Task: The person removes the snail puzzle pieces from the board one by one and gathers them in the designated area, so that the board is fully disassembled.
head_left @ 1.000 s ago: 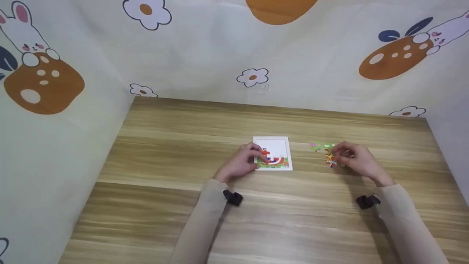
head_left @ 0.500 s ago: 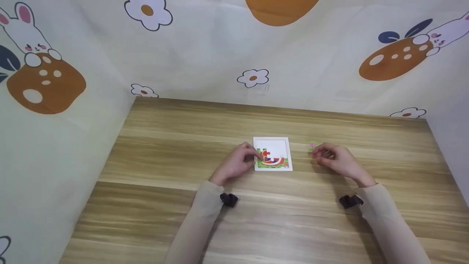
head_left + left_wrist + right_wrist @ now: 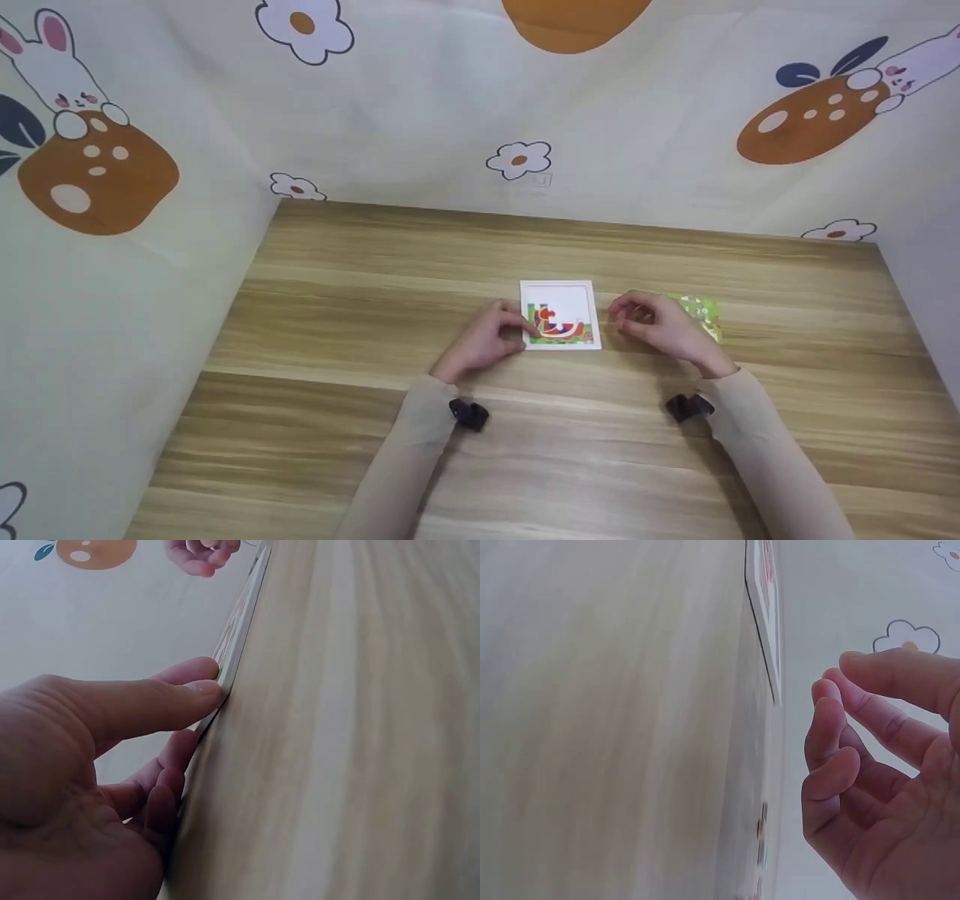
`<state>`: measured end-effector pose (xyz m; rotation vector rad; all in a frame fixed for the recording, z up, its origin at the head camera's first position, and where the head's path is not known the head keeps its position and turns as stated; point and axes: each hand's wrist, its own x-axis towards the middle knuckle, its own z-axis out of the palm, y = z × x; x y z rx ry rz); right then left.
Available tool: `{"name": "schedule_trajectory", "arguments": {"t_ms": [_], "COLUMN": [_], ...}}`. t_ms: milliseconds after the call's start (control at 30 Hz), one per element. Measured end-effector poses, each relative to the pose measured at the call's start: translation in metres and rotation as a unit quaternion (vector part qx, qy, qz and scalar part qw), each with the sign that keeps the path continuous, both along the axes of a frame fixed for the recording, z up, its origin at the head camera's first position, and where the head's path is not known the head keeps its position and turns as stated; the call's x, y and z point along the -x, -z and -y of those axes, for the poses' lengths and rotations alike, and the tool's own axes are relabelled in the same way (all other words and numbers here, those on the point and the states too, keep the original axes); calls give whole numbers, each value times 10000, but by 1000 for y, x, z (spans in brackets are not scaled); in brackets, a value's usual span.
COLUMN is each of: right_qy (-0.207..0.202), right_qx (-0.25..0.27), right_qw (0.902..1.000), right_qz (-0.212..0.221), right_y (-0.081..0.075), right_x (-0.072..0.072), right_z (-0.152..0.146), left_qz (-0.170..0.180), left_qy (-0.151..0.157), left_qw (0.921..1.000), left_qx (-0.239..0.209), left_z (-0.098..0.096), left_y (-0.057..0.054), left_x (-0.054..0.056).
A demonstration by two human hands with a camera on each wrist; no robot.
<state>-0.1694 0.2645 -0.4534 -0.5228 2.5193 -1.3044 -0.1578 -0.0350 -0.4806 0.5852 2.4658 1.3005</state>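
A white-framed jigsaw puzzle tray (image 3: pixel 598 315) lies flat on the wooden table, its lower part filled with red, blue and green picture pieces and its upper part bare white. My left hand (image 3: pixel 484 341) grips its left edge, the thumb at the lower left corner and the index finger reaching over onto the picture. In the left wrist view the thumb (image 3: pixel 180 701) presses on the rim. My right hand (image 3: pixel 660 322) hovers just right of the tray, thumb and fingers loosely curved. In the right wrist view nothing shows between its fingertips.
Several loose green jigsaw pieces (image 3: pixel 705 311) lie right of the right hand, partly hidden behind it. A pale patterned wall covering (image 3: pixel 420 135) rises behind the table and along both sides. Each sleeve bears a small black camera mount (image 3: pixel 469 414).
My right hand has moved left from the loose pieces toward the tray, uncovering pieces behind it. The left index finger has drawn back toward the tray's left edge; the tray stays in place.
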Motion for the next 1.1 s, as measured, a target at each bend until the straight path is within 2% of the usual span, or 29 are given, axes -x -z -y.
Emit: {"name": "schedule_trajectory", "arguments": {"t_ms": [167, 433, 667, 967, 1100], "right_qy": [-102, -120, -385, -924, -956], "right_qx": [81, 124, 258, 295, 121], "right_qw": [9999, 9994, 9987, 9941, 9938], "right_qz": [-5, 288, 190, 487, 559], "right_y": [2, 2, 0, 1, 1], "right_x": [3, 8, 12, 20, 25], "right_z": [12, 33, 49, 62, 67], "left_qz": [61, 54, -52, 24, 77], "left_qy": [-69, -128, -94, -115, -117], "left_qw": [9999, 9998, 9996, 9997, 9996], "left_qx": [-112, -130, -251, -225, -226], "left_z": [0, 1, 1, 2, 2], "left_y": [2, 3, 2, 3, 4], "left_x": [1, 1, 0, 0, 0]}}
